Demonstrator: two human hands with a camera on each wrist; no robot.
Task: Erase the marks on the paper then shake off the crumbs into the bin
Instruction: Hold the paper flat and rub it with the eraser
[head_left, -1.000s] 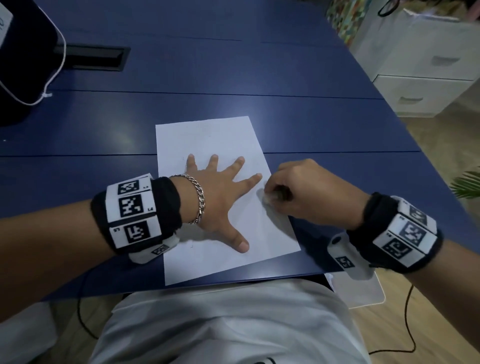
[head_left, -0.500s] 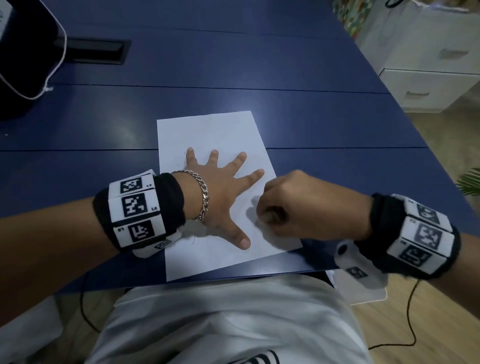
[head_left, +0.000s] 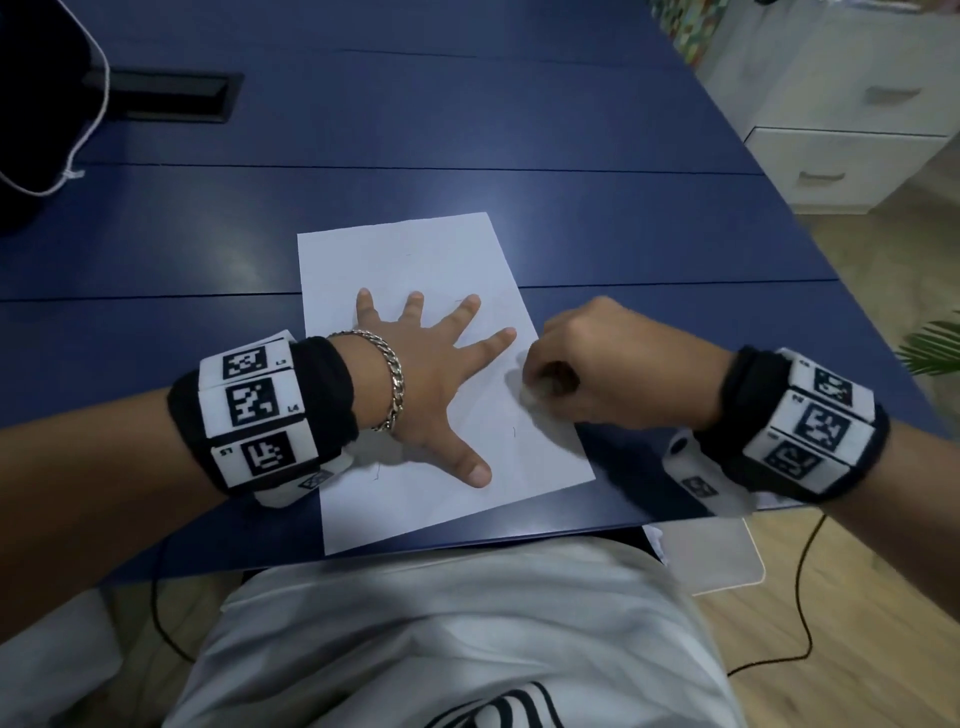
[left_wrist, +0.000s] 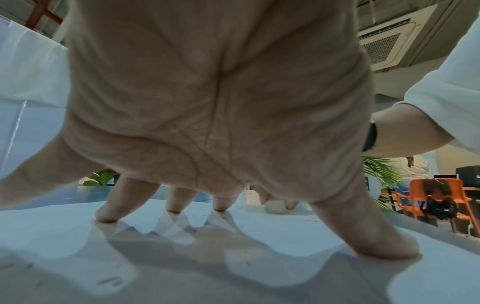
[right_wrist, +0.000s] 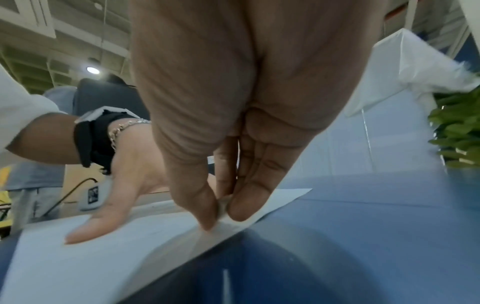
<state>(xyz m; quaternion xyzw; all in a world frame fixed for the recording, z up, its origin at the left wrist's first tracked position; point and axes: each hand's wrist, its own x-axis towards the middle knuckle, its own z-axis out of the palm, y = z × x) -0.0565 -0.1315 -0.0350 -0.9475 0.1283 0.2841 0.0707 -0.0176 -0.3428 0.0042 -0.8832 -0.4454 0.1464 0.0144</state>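
A white sheet of paper (head_left: 415, 260) lies on the blue table (head_left: 467, 130) near its front edge, with a few faint pencil marks. My left hand (head_left: 431, 379) lies flat on the sheet with fingers spread, pressing it down; its fingertips (left_wrist: 106, 214) touch the paper (left_wrist: 233, 267). My right hand (head_left: 540, 387) pinches a small whitish eraser (head_left: 535, 392) and presses it onto the sheet's right edge. In the right wrist view the eraser (right_wrist: 223, 202) shows between thumb and fingers on the paper (right_wrist: 103, 246). The left wrist view shows the eraser (left_wrist: 275, 206) far behind the fingers.
A black bag with a white cord (head_left: 31, 104) sits at the table's back left beside a black cable slot (head_left: 171, 96). White drawers (head_left: 841, 130) stand to the right. A white bin (head_left: 711, 556) sits on the floor under the table's right front corner, by a black cable (head_left: 800, 613).
My right hand rubbed the eraser toward me along the sheet's right side, then back up toward the left forefinger. The left hand stayed flat on the paper.
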